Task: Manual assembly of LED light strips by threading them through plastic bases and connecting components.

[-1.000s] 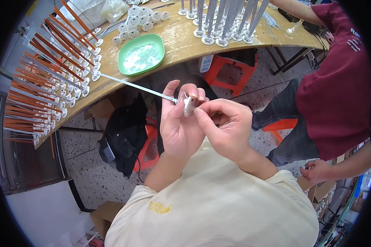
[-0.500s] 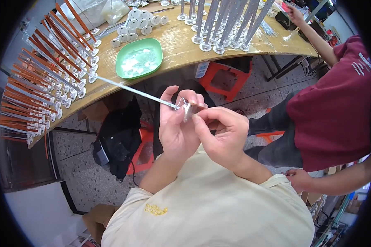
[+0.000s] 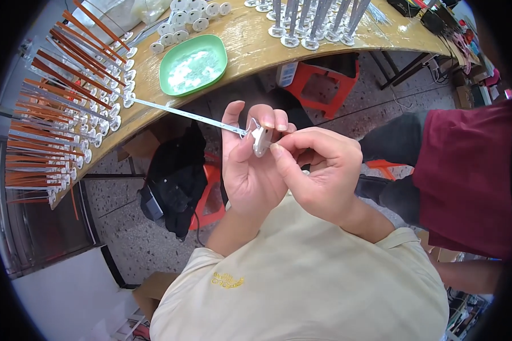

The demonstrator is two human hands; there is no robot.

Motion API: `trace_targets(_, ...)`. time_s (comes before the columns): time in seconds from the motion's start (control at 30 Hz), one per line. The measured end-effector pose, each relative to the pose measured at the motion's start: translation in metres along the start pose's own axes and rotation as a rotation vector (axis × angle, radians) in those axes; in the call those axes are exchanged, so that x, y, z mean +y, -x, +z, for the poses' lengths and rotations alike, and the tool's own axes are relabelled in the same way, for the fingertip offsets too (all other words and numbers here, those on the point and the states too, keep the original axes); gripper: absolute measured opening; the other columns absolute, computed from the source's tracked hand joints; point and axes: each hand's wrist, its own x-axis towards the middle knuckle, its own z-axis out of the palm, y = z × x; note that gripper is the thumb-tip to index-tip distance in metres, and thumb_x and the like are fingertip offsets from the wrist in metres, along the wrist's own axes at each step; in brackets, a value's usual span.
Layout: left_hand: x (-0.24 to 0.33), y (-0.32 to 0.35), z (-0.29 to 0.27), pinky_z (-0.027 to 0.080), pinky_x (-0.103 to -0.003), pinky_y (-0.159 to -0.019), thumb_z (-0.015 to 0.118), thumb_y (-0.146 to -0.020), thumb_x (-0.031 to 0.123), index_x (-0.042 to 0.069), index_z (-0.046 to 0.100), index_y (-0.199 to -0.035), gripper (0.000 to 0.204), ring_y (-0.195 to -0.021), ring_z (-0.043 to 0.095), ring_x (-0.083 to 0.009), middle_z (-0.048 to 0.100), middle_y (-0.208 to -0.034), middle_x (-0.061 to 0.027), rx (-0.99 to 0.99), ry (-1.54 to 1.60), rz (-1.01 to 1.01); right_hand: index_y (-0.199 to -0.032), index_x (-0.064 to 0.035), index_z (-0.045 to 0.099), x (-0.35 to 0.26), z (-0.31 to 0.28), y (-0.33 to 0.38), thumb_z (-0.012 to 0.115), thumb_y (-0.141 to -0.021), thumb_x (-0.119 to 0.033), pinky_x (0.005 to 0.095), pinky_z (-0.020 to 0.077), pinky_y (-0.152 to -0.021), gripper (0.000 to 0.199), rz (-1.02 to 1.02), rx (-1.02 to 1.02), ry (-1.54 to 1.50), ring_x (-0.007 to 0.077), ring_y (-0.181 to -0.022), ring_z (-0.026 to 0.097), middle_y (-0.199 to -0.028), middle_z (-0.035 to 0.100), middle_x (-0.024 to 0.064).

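With left hand (image 3: 255, 176), gripping a white disc (image 3: 260, 143) between thumb and curled fingers, closed down to about the disc's thickness, forefinger raised apart. With right hand (image 3: 324, 173), pinching at the disc's right rim, thumb and forefinger drawn nearly together, remaining fingers folded behind; cannot tell whether with anything small between the tips as well. In mid-air before the cream shirt (image 3: 296, 273), well apart from the table (image 3: 250, 51): the disc, tilted almost on edge

From beside the disc toward the upper left: a pale strip (image 3: 188, 115), near end at left thumb and forefinger, far end at the table's edge in this view; cannot tell whether resting there. Just beside the disc and strip: a thin looped wire (image 3: 252, 123)

On the table, near its edge: a green tray (image 3: 196, 88), with small whitish pieces (image 3: 190, 69) inside. Behind the tray: a heap of white knobs (image 3: 179, 20). To the left: rows of orange strips (image 3: 100, 26) and grey ones, in white bases (image 3: 115, 123). At the top: more grey strips (image 3: 276, 16), upright. Below: a red stool (image 3: 347, 91) and a black jacket (image 3: 176, 176). At right: a person in maroon (image 3: 466, 176)
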Motion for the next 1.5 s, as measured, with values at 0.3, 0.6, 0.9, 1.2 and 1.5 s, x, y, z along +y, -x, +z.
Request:
trace_targets(0.3, -0.002, -0.007, -0.001, 0.041, -0.039, -0.093, 0.052, -0.092, 0.011, 0.012, 0.032, -0.136, 0.048, -0.100, 0.047, -0.0259, 0.047, -0.106, -0.0133, -0.061, -0.089, 0.056, -0.081, 0.0079, 0.065, -0.002, 0.001, -0.004, 0.069, -0.078, 0.008, 0.0199, 0.0512, -0.058, 0.005, 0.007, 0.029, 0.014, 0.0081, -0.068, 0.063, -0.077, 0.066, 0.0081)
trace_targets(0.6, -0.004, 0.018, -0.002, 0.045, -0.039, -0.085, 0.058, -0.087, 0.014, 0.014, 0.038, -0.129, 0.046, -0.094, 0.049, -0.0243, 0.049, -0.100, -0.0111, 0.047, -0.176, 0.149, -0.079, 0.0063, 0.066, -0.012, 0.008, 0.017, 0.070, -0.077, 0.006, 0.0207, 0.0514, -0.056, 0.005, -0.099, -0.023, 0.167, 0.0097, -0.064, 0.064, -0.074, 0.066, 0.0081)
trace_targets(0.9, 0.006, 0.048, 0.016, 0.043, -0.038, -0.083, 0.054, -0.085, 0.010, 0.013, 0.037, -0.119, 0.038, -0.092, 0.048, -0.0242, 0.049, -0.098, -0.0106, 0.060, -0.122, 0.165, -0.080, 0.0054, 0.065, -0.029, 0.018, 0.043, 0.068, -0.078, 0.008, 0.0195, 0.0456, -0.051, 0.004, -0.238, -0.104, 0.152, 0.0100, -0.059, 0.061, -0.071, 0.064, 0.0078)
trace_targets(1.2, 0.026, 0.060, 0.020, 0.045, -0.039, -0.084, 0.054, -0.087, 0.008, 0.015, 0.036, -0.123, 0.041, -0.091, 0.051, -0.0249, 0.049, -0.098, -0.0115, -0.067, -0.232, 0.364, -0.081, 0.0032, 0.065, -0.048, 0.028, 0.053, 0.068, -0.075, 0.007, 0.0271, 0.0483, -0.053, 0.008, -0.273, -0.111, 0.175, 0.0209, -0.059, 0.062, -0.071, 0.062, 0.0124)
trace_targets(1.5, 0.028, 0.069, 0.020, 0.044, -0.040, -0.087, 0.048, -0.085, 0.002, 0.012, 0.030, -0.116, 0.037, -0.091, 0.049, -0.0237, 0.048, -0.097, -0.0133, -0.101, -0.323, 0.503, -0.085, 0.0044, 0.064, -0.050, 0.036, 0.055, 0.067, -0.073, 0.011, 0.0281, 0.0489, -0.054, 0.013, -0.423, -0.133, 0.231, 0.0247, -0.061, 0.062, -0.075, 0.062, 0.0132)
